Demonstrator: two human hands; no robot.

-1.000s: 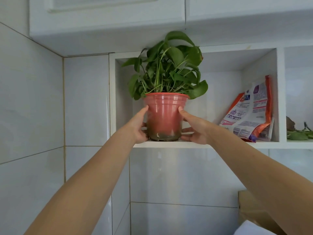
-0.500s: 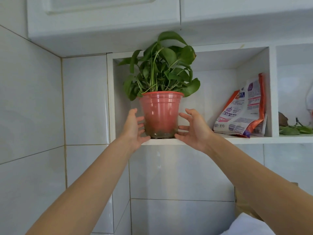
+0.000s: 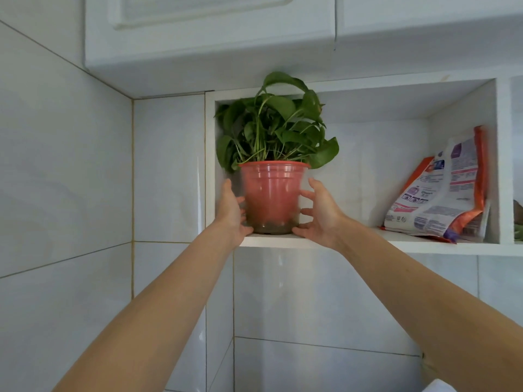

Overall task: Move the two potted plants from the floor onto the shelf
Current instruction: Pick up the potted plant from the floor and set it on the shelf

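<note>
Left hand (image 3: 230, 212) back against the pot's left side, fingers spread and pressing, not wrapped. Potted plant (image 3: 271, 193) upright on the shelf (image 3: 368, 241), pushed deeper into the left corner than half a second ago. Right hand (image 3: 321, 215) open, fingertips on the pot's right side. Bag (image 3: 441, 190) leaning well right of pot. Likely final nudging; second plant not visible.

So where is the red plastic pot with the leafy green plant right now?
The red plastic pot with the leafy green plant stands at the left end of the white shelf niche, between the left hand and right hand, left of the printed pouch.
</note>
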